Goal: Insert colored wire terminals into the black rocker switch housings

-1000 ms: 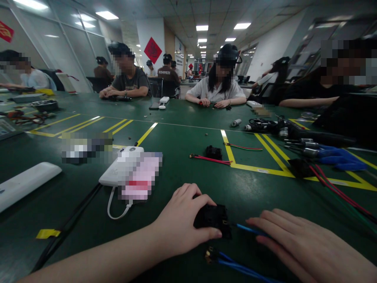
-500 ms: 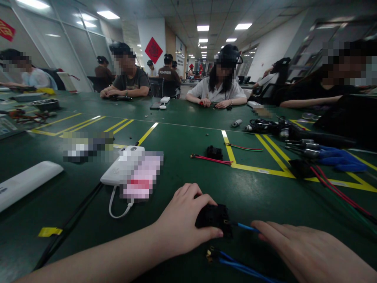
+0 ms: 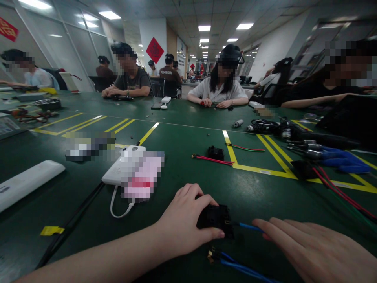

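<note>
My left hand [image 3: 188, 218] grips a small black plastic housing [image 3: 216, 217] on the green table, thumb on its near side and fingers over the far side. A blue wire [image 3: 249, 227] runs from the housing's right side to my right hand [image 3: 312, 243]. My right hand is closed on that wire; its thumb is mostly hidden under the straight fingers. Below the housing lies a bundle of blue wires [image 3: 240, 267] with brass-coloured terminals [image 3: 211, 254] at its left end.
A white power bank [image 3: 119, 169] with a cable sits left of my hands, near a long white device [image 3: 28, 184]. Ahead lie another black housing [image 3: 216, 152] and red wires [image 3: 213, 160]. Blue-handled tools [image 3: 341, 159] are at the right. Several people sit around the table.
The view has shifted very slightly. Both hands keep almost the same place, with the housing and the blue wire still held.
</note>
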Motion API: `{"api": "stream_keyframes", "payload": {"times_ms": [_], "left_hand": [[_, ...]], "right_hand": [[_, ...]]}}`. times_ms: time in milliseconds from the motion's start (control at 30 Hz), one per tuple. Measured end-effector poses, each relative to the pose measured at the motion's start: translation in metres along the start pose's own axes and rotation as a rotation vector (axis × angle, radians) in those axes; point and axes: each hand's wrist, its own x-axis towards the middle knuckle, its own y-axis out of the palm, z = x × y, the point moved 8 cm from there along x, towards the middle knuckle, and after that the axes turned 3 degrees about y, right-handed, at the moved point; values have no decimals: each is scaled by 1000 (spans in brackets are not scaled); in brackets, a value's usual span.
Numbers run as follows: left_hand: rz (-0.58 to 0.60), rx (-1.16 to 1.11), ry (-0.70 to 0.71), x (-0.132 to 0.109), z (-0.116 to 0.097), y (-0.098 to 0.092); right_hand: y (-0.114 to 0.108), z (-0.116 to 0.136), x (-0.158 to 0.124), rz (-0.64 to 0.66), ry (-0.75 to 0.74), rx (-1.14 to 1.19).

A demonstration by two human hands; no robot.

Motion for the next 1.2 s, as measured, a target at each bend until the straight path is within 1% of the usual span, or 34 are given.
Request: {"api": "stream_keyframes", "payload": {"times_ms": [100, 233, 300, 467, 533, 633, 667, 700, 767, 833, 933, 1033, 1100, 1200], "left_hand": [[-10, 12, 0, 0, -1, -1], [-16, 0, 2, 0, -1, -1], [-14, -2, 0, 0, 0, -1], [-27, -2, 8, 0, 1, -1], [-26, -5, 8, 0, 1, -1], [-6, 0, -11, 0, 0, 0], [-1, 5, -16, 0, 0, -1], [3, 8, -18, 0, -1, -1], [4, 10, -18, 1, -1, -1], [2, 6, -17, 1, -1, -1], [8, 1, -20, 0, -1, -1], [13, 7, -24, 0, -2, -1], [11, 11, -23, 0, -3, -1], [10, 15, -20, 0, -4, -1]], "right_hand": [[-4, 4, 11, -26, 33, 56], [-8, 6, 22, -41, 37, 88], [-7, 3, 19, -28, 28, 81], [-2, -1, 2, -5, -9, 12], [-5, -1, 4, -21, 1, 19], [-17, 1, 26, -63, 20, 91], [-22, 2, 36, -60, 27, 122], [-23, 5, 45, -10, -4, 158], [-32, 7, 62, -19, -12, 184], [-39, 7, 70, -35, -21, 187], [-39, 7, 64, -46, -43, 149], [-30, 5, 43, -57, -41, 70], [-22, 3, 30, -41, -31, 46], [-19, 2, 26, -36, -16, 54]]}}
